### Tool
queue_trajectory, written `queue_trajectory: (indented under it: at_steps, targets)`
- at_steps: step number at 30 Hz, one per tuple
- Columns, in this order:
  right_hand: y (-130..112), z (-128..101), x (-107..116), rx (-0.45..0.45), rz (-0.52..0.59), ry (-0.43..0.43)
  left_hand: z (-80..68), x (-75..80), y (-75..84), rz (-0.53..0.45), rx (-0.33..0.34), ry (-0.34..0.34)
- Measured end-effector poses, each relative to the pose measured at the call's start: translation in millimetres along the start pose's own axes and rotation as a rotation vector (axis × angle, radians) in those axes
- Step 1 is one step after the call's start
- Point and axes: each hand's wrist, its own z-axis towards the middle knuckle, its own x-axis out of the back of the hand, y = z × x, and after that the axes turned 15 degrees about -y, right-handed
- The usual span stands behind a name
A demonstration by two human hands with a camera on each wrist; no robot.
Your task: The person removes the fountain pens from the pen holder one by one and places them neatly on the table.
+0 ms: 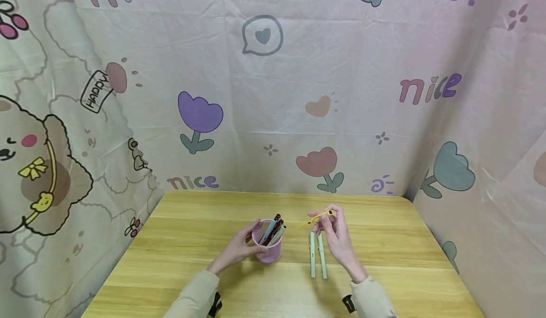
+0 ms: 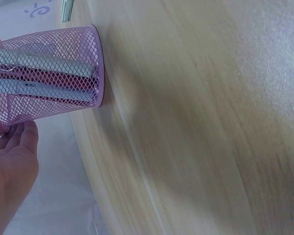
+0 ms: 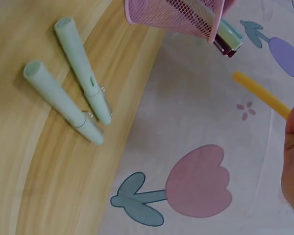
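Observation:
My left hand (image 1: 239,248) holds a pink mesh pen cup (image 1: 269,256) by its side near the rim, thumb in front and fingers behind. The cup tilts slightly on the table. Several pens (image 1: 272,232), light blue, dark red and pale green, lean inside it; their bodies show through the mesh (image 2: 44,108) in the left wrist view. To the right, my right hand (image 1: 338,238) pinches a yellow pen (image 3: 258,91) in the air, one end pointing toward the cup. Below that hand, two pale green pens (image 1: 313,257) lie side by side, clips visible in the right wrist view.
The wooden table (image 1: 192,223) ends at a printed cloth backdrop (image 1: 264,95) behind, and more cloth hangs at the left and right sides. Two light sleeves (image 1: 194,294) reach in from the front edge, each with a black band at the wrist.

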Motion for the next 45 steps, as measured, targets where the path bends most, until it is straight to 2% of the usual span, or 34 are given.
queue_trajectory:
  at_steps: [4,11,17,25,32,40,45]
  targets:
    - [4,-3,5,-0.016,0.001,-0.004,-0.2,0.2,0.1,-0.005,-0.006,-0.001]
    - [4,-10,11,-0.151,-0.041,0.017,-0.4,0.1,0.4,-0.016,-0.009,-0.005]
    - [4,-15,16,-0.209,-0.089,-0.003,-1.1,0.8,0.8,-0.03,-0.008,-0.011]
    - [7,-20,23,-0.289,-0.085,0.027,-1.6,1.1,1.8,-0.03,0.0,-0.009]
    - [9,-24,30,-0.398,-0.072,0.073,-1.6,1.1,1.3,-0.035,0.0,-0.013]
    - [15,-31,35,-0.471,-0.159,0.069,-1.0,0.7,0.3,-0.02,-0.003,-0.011]
    - [18,-34,37,-0.559,-0.188,0.052,-0.2,0.2,-0.7,-0.011,0.0,-0.009]
